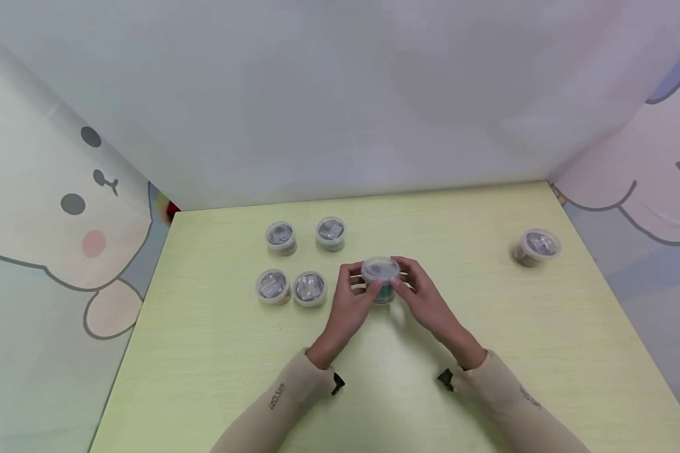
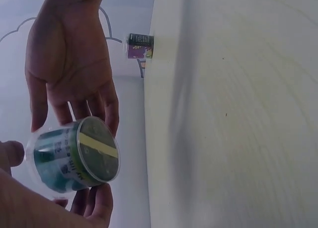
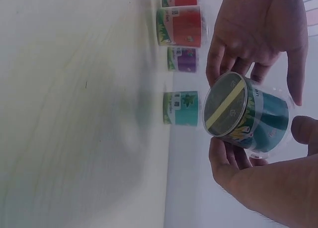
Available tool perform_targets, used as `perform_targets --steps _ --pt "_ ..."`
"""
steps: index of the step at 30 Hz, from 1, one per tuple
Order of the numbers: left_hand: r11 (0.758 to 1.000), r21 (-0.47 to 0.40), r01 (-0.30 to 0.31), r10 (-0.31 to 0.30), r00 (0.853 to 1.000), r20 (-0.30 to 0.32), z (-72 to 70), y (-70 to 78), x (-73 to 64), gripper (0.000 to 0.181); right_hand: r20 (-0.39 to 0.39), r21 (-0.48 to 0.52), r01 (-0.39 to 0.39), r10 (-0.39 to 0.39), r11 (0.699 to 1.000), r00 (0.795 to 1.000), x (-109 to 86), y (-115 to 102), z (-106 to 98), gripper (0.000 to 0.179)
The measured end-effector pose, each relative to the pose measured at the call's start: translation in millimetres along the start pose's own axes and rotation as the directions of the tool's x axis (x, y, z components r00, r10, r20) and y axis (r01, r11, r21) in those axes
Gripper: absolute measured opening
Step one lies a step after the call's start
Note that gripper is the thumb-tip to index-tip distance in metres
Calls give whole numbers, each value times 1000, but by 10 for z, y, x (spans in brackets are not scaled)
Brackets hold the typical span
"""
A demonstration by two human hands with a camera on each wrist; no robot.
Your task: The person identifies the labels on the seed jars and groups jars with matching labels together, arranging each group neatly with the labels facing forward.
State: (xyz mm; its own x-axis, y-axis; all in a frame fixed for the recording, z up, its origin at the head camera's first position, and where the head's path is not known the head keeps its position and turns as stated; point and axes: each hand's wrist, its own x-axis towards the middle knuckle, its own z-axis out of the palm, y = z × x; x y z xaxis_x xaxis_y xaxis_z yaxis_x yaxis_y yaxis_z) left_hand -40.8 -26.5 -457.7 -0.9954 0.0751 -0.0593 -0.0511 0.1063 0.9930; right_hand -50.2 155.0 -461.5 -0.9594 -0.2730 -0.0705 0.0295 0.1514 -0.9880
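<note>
A small clear plastic tub (image 1: 381,290) with a lid and a teal printed label is held just above the table, in front of my body. My left hand (image 1: 349,304) grips its left side, thumb near the lid's front edge. On the other side my right hand (image 1: 428,303) holds it in the same way, fingers round the back. In both wrist views the tub's round base (image 3: 226,105) shows, crossed by a pale yellow strip. The left wrist view shows the teal label (image 2: 62,156) between the two hands.
Left of the hands stand several similar lidded tubs, one at the front (image 1: 310,289) and one farther back (image 1: 331,233). Another tub (image 1: 536,246) stands alone at the far right of the pale yellow table (image 1: 204,377). A white cloth wall (image 1: 340,113) closes off the back.
</note>
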Motion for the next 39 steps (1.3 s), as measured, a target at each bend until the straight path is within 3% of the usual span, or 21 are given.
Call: perform_targets --steps 8,17,25,34,39 --pt "999 36 20 -23 996 85 -102 39 39 44 99 119 -67 55 991 994 15 15 -135 52" --pt "998 51 27 -33 991 128 -122 54 42 48 140 139 -70 50 988 989 19 12 -140 52" --pt "999 40 -11 7 995 101 -118 63 70 50 83 51 -3 -1 999 997 79 -19 -96 52" --pt "991 122 -52 28 981 191 -215 198 195 56 118 10 83 -84 996 989 215 -66 -140 54" --pt "964 239 -119 63 971 229 -280 298 281 55 139 6 110 -110 994 984 302 -88 -163 57"
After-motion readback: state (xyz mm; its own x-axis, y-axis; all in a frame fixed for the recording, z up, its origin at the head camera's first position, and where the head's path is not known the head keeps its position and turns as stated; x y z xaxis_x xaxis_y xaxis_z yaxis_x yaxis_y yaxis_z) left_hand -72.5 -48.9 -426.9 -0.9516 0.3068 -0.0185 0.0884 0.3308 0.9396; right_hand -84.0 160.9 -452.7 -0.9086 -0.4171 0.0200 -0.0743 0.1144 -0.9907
